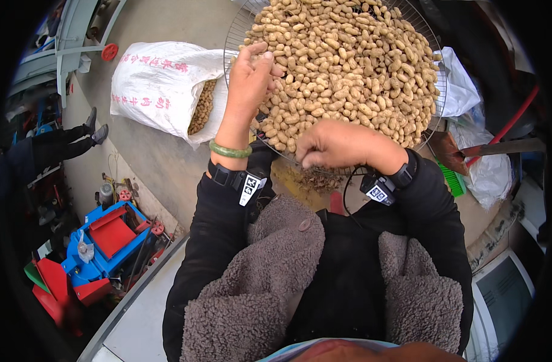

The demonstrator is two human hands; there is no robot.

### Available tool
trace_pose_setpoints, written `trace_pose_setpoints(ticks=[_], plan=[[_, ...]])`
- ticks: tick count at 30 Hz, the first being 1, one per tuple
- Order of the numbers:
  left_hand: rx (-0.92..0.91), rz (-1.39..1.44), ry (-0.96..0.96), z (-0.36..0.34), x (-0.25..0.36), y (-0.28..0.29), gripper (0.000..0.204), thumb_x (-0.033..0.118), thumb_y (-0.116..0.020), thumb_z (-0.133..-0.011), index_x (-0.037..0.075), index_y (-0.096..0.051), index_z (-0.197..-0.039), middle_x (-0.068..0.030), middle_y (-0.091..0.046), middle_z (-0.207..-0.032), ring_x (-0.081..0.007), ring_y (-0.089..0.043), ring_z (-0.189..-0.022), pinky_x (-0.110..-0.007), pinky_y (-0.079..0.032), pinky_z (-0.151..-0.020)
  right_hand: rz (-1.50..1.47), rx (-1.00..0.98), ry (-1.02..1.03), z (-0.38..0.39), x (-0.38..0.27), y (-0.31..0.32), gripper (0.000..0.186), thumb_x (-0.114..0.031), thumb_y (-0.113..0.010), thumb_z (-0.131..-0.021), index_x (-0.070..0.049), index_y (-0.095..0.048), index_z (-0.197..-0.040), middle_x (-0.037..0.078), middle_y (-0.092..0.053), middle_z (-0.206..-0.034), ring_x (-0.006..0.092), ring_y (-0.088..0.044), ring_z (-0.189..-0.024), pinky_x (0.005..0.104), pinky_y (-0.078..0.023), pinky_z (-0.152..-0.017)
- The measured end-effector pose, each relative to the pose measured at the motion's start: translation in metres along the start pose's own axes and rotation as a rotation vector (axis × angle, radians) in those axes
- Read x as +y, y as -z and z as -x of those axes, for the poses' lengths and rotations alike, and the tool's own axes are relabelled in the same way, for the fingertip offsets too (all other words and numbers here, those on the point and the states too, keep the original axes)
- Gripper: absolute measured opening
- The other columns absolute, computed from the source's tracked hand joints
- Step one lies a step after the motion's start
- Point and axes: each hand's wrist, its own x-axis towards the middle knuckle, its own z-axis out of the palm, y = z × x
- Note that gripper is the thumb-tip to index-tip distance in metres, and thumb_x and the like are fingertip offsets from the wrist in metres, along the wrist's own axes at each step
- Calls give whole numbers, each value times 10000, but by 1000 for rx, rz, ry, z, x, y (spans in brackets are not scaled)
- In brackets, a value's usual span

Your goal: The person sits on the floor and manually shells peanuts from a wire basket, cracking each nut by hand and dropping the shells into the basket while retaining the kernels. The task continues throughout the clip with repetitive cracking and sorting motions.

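Note:
A heap of unshelled peanuts (pixel 354 72) fills a large round wire basket (pixel 440 66) in front of me. Over its left rim is my left hand (pixel 250 78), fingers curled in beside the peanuts; whatever they hold is hidden. My right hand (pixel 342 145) is at the near rim with its fingers bent together and pointing down. Too little shows between those fingertips to name it. Left of the basket lies a white woven sack (pixel 161 84), its mouth turned toward the basket and more peanuts (pixel 202 108) showing inside.
Dark crumbly debris (pixel 318 179) lies on the floor under the near rim. White plastic bags (pixel 460 84), a green slotted piece (pixel 451 179) and a red-handled tool (pixel 499 136) are at the right. Blue-and-red machinery (pixel 107 235) stands lower left; another person's legs (pixel 70 142) show above it.

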Motion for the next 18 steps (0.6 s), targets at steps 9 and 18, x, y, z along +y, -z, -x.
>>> trace_pose_setpoints(ticks=[9, 18], plan=[[-36, 70, -38, -2, -8, 1, 285, 198, -636, -1025, -3, -633, -1226, -30, -688, -874, -53, -580, -671, -190, -479, -596, 793, 454, 155, -34, 14, -25, 201, -159, -642, -827, -87, -754, -978, 45, -592, -1088, 265, -534, -1104, 423, -445, -918], [-141, -28, -13, 1, -9, -6, 302, 233, -617, -1048, 8, -635, -1249, -22, -684, -897, -58, -584, -726, -196, -482, -656, 580, 776, 141, -37, 20, -13, 125, -63, -676, -810, -34, -613, -915, 118, -577, -917, 331, -588, -926, 476, -477, -803]])
